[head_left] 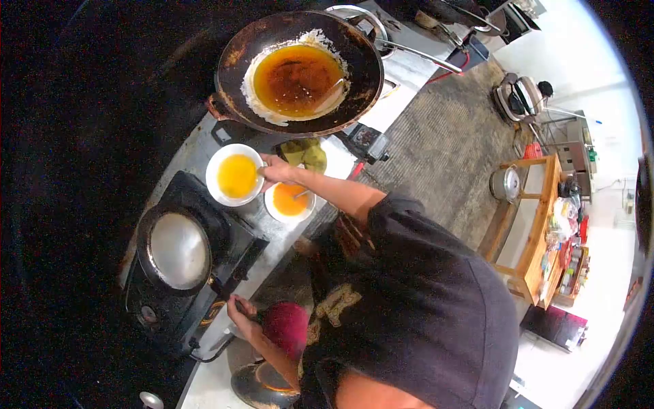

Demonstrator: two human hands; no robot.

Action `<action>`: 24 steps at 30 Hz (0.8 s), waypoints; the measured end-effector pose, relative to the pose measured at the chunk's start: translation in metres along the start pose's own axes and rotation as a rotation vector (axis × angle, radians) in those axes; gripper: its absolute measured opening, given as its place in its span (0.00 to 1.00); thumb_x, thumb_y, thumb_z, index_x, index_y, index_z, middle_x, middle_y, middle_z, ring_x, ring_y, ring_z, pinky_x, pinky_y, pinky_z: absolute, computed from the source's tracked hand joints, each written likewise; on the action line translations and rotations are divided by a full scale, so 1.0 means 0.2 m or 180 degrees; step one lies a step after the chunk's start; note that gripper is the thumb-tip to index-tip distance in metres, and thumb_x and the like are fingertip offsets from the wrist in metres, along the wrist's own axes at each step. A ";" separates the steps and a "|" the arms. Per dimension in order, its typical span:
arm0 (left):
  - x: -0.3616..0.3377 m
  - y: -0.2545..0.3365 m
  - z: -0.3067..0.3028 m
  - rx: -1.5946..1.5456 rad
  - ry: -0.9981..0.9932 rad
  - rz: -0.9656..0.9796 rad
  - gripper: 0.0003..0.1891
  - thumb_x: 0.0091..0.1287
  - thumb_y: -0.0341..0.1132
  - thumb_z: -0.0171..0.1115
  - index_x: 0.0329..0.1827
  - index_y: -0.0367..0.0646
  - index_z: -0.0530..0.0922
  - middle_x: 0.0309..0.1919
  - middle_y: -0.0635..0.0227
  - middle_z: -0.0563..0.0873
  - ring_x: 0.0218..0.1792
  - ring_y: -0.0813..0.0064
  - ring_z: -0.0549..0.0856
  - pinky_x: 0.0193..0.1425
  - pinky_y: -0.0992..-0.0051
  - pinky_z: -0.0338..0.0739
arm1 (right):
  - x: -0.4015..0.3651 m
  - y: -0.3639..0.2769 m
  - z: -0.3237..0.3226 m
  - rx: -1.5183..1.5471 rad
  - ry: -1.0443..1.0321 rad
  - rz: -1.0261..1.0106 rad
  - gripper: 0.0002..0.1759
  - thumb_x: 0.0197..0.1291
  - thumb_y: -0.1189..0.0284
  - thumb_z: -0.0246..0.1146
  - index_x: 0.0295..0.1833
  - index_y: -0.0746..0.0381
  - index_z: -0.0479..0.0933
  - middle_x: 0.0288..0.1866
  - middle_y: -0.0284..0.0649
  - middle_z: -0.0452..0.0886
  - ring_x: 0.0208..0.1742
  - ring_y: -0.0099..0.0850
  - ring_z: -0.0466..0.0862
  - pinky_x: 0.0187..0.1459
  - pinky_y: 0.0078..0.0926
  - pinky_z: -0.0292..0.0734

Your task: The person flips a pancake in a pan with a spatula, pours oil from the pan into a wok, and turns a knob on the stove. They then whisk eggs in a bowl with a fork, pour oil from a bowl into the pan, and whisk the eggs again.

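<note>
My right hand (pixel 276 170) grips the rim of a white bowl (pixel 212 170) of yellow liquid, held tilted above the counter. Just beside it is a second white bowl (pixel 310 208) with orange liquid and a spoon in it. My left hand (pixel 242 315) is closed around the handle of a small wok (pixel 178 251), whose shiny inside looks bare. This wok rests on a black gas stove (pixel 146 313).
A large wok (pixel 235 65) with brown oil sits at the top, near a green cloth (pixel 306 155). A pink round thing (pixel 286 327) and a dark pan (pixel 262 382) are low down. Farther off stands a wooden table (pixel 528 252).
</note>
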State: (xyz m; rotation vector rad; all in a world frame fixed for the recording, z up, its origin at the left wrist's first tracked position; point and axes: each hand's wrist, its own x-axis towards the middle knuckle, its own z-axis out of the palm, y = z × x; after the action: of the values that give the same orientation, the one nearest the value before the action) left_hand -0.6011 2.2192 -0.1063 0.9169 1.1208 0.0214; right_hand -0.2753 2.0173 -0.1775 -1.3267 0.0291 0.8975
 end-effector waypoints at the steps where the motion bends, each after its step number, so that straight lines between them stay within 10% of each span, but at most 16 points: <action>1: 0.00 0.00 0.00 -0.0004 -0.0005 -0.0041 0.13 0.65 0.45 0.53 0.28 0.48 0.68 0.14 0.76 0.65 0.13 0.82 0.60 0.19 0.78 0.53 | -0.03 -0.03 0.01 -0.0024 -0.0011 -0.0015 0.29 0.60 0.79 0.49 0.69 0.64 0.56 0.54 0.49 0.76 0.43 0.38 0.84 0.36 0.31 0.86; 14: -0.02 0.00 0.05 0.0175 0.0116 0.0215 0.12 0.64 0.45 0.55 0.30 0.48 0.70 0.17 0.76 0.67 0.16 0.83 0.63 0.21 0.80 0.56 | -0.12 -0.24 0.13 -0.0081 -0.0064 -0.0078 0.30 0.60 0.77 0.51 0.69 0.66 0.56 0.52 0.50 0.78 0.32 0.38 0.85 0.33 0.27 0.86; 24: 0.01 -0.07 0.06 0.0329 -0.0179 0.0707 0.11 0.64 0.40 0.55 0.28 0.42 0.71 0.13 0.73 0.70 0.13 0.81 0.69 0.17 0.78 0.63 | -0.25 -0.58 0.32 -0.0798 -0.0230 -0.0060 0.23 0.64 0.75 0.50 0.65 0.66 0.61 0.55 0.45 0.76 0.47 0.33 0.82 0.41 0.25 0.84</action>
State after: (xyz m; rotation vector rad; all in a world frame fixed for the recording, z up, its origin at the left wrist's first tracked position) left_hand -0.5980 2.2034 -0.1150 1.1249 0.9709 0.1196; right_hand -0.2720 2.0468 -0.0399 -1.5226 -0.1564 0.9551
